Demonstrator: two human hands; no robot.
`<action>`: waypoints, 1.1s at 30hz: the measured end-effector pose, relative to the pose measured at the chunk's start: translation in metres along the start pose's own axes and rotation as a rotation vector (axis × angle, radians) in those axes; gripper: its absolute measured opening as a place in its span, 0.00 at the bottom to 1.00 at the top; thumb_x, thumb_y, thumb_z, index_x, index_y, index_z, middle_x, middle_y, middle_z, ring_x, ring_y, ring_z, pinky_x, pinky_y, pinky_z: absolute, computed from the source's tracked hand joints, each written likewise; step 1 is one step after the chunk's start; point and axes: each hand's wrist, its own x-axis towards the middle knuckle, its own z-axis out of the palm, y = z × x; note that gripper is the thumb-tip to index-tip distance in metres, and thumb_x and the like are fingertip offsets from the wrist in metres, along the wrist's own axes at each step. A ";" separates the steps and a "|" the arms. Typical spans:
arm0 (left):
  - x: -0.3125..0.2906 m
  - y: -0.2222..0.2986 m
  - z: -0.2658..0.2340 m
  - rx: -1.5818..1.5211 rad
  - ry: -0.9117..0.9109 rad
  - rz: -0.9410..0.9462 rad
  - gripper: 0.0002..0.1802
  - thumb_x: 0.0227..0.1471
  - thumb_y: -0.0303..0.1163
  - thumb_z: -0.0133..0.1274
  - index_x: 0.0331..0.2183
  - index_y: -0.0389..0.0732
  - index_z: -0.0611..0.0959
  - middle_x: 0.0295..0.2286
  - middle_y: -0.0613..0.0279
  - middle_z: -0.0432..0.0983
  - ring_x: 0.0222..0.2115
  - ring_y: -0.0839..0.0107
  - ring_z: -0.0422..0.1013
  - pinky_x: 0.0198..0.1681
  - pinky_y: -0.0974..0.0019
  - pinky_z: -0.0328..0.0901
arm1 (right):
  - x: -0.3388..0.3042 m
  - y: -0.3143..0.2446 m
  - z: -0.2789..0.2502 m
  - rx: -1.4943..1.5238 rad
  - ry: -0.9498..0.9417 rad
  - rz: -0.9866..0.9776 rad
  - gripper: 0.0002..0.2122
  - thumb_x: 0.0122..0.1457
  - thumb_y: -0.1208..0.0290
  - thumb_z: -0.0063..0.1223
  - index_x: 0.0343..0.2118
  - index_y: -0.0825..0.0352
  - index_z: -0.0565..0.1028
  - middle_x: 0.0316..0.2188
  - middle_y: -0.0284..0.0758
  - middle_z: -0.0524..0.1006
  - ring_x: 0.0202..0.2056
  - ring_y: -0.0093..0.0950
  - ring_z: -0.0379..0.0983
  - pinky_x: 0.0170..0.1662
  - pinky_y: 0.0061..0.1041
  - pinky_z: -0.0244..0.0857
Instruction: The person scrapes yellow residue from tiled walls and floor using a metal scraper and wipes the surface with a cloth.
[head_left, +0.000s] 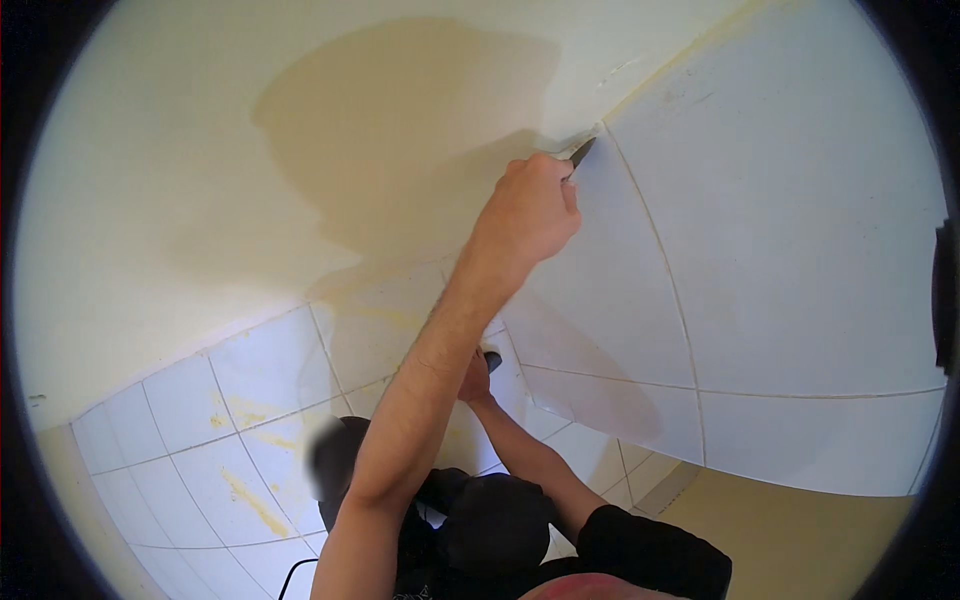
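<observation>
My left hand (530,208) is closed round a putty knife (584,150) with a grey blade. Its tip touches the top corner of a large white tile (780,250), where the tile edge meets the cream wall (180,190). Some pale stuff shows along the blade. Lower down, behind my left forearm, is my right hand (476,380), partly hidden with its fingers seemingly curled. A small dark object (492,361) shows beside it; its kind is unclear.
White tiles with yellowish smears (255,500) cover the lower left. A yellow line (680,60) follows the upper tile edge. Black-clothed legs (495,520) are beneath me. At lower right lies a tan surface (800,540); a dark object (945,300) stands at the right rim.
</observation>
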 end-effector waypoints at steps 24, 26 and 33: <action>-0.001 0.002 0.008 -0.023 -0.019 -0.036 0.08 0.53 0.27 0.52 0.29 0.31 0.79 0.23 0.36 0.74 0.28 0.39 0.74 0.34 0.48 0.68 | -0.009 -0.008 -0.009 0.138 0.075 0.056 0.26 0.46 0.66 0.63 0.50 0.66 0.70 0.60 0.49 0.65 0.64 0.49 0.57 0.68 0.51 0.49; -0.009 0.006 0.026 0.123 0.152 0.196 0.09 0.53 0.27 0.52 0.28 0.30 0.78 0.23 0.36 0.74 0.28 0.38 0.73 0.35 0.47 0.67 | 0.002 0.000 -0.016 0.244 0.091 0.110 0.26 0.46 0.65 0.63 0.50 0.65 0.70 0.60 0.49 0.65 0.64 0.49 0.57 0.68 0.51 0.49; 0.006 -0.002 0.024 0.061 0.119 0.097 0.09 0.53 0.27 0.53 0.28 0.30 0.79 0.24 0.35 0.75 0.29 0.38 0.74 0.35 0.46 0.67 | -0.010 0.000 -0.006 0.308 0.024 0.150 0.25 0.49 0.63 0.59 0.50 0.67 0.70 0.58 0.50 0.66 0.64 0.49 0.58 0.68 0.51 0.49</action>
